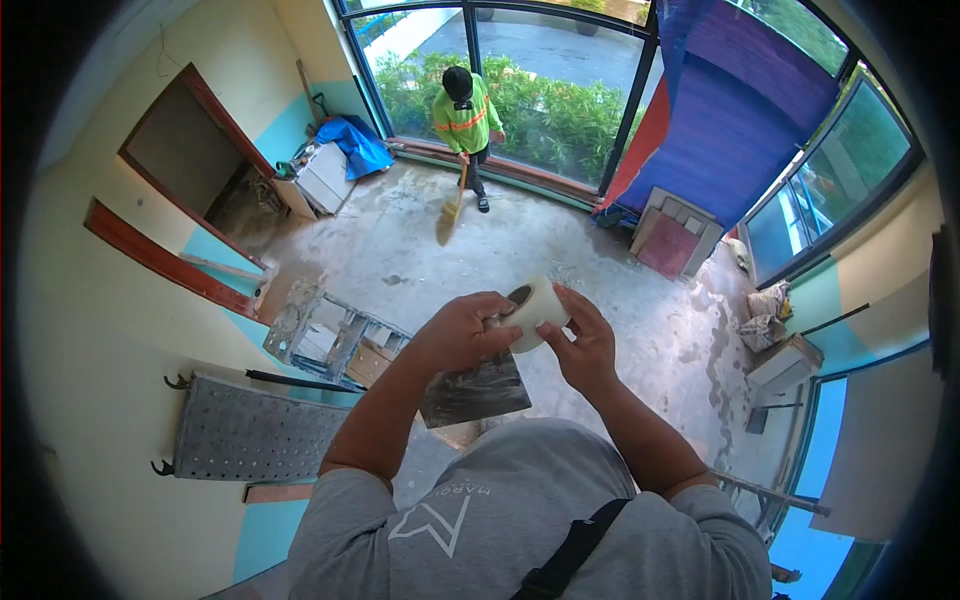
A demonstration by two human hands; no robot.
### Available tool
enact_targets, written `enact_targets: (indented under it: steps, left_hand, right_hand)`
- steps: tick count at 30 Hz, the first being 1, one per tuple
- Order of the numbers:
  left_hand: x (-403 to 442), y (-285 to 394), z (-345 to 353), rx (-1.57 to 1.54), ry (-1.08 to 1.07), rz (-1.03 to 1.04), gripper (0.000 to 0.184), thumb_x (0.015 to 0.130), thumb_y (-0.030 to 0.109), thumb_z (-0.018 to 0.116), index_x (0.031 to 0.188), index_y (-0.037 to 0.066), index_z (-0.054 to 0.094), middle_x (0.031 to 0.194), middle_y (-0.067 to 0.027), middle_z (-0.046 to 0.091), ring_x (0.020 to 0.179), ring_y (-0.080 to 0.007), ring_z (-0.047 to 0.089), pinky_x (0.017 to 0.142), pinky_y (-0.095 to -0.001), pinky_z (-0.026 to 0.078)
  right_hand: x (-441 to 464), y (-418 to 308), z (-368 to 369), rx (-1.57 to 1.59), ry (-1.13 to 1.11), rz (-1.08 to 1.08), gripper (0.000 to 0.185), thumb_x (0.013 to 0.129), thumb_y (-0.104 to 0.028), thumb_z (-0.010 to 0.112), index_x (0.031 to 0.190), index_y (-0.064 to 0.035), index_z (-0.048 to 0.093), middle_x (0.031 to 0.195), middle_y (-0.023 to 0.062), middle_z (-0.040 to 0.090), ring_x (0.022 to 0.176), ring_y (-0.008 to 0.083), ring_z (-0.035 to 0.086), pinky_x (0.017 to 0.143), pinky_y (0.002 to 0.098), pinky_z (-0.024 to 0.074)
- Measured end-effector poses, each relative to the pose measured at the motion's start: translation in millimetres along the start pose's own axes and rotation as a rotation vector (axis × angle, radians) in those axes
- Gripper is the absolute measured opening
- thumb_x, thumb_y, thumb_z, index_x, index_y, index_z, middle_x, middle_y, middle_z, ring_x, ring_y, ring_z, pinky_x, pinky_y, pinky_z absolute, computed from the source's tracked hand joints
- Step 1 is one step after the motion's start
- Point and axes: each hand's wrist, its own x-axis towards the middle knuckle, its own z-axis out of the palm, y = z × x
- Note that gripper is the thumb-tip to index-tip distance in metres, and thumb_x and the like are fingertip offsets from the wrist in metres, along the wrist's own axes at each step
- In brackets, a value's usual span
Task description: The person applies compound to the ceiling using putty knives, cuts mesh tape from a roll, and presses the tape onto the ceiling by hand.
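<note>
A pale roll of tape or film (541, 318) with a dark round core is held in front of the chest, between both hands. My left hand (468, 330) grips the core side of the roll with its fingers curled. On the other side, my right hand (583, 343) has its thumb and fingers around the roll's edge. Just below the roll is a dark, smeared flat panel (476, 392); what supports it cannot be made out.
Another person in a green vest (466, 115) stands by the windows with a broom (450, 217). Metal scaffold frames (335, 340) and a perforated platform (258, 430) are at the left. Boards (676, 235) lean at the right rear, and sacks (766, 318) lie by the right wall.
</note>
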Motion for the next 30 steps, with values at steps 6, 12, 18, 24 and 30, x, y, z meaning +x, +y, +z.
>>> enact_targets:
  steps: [6,12,18,24,30]
  left_hand:
    - [-2,8,-1,0.024,0.003,0.079,0.037,0.084,0.02,0.072,0.11,-0.004,0.065,0.102,-0.0129,0.066,0.094,-0.0181,0.063,0.083,-0.03,0.05]
    - [-3,7,0,0.029,0.004,0.115,0.038,0.084,0.021,0.072,0.11,-0.005,0.064,0.105,-0.014,0.066,0.096,-0.0208,0.064,0.084,-0.0311,0.05]
    - [-5,13,-1,0.096,0.01,0.137,0.04,0.083,0.024,0.072,0.109,-0.005,0.065,0.105,-0.0174,0.066,0.095,-0.0257,0.065,0.084,-0.033,0.051]
    - [-5,17,0,0.113,0.013,0.094,0.04,0.084,0.026,0.071,0.11,-0.005,0.065,0.106,-0.0175,0.066,0.093,-0.0247,0.065,0.084,-0.0333,0.051]
    - [-2,11,2,0.155,0.011,-0.027,0.044,0.085,0.027,0.07,0.116,-0.004,0.065,0.104,-0.0137,0.068,0.089,-0.0178,0.063,0.081,-0.0311,0.051]
  right_hand:
    - [-3,-2,4,0.036,0.035,-0.073,0.052,0.085,-0.009,0.075,0.132,0.0013,0.056,0.134,0.0206,0.054,0.118,0.0256,0.06,0.095,0.0336,0.0527]
    - [-5,0,6,0.122,0.046,-0.055,0.05,0.085,-0.004,0.073,0.132,0.0017,0.056,0.135,0.02,0.053,0.119,0.0249,0.059,0.095,0.0332,0.053]
    - [-8,-3,5,0.166,0.036,-0.006,0.046,0.088,0.002,0.067,0.133,0.0042,0.054,0.14,0.0176,0.049,0.126,0.0241,0.053,0.101,0.0337,0.0475]
    - [-8,-2,3,-0.018,0.116,-0.091,0.03,0.087,-0.004,0.071,0.116,-0.0004,0.067,0.125,0.0178,0.062,0.11,0.0237,0.063,0.094,0.0341,0.0525]
    - [-1,9,-5,-0.152,0.066,-0.096,0.038,0.087,-0.014,0.073,0.12,-0.002,0.059,0.12,0.0154,0.061,0.107,0.0265,0.062,0.094,0.037,0.0516]
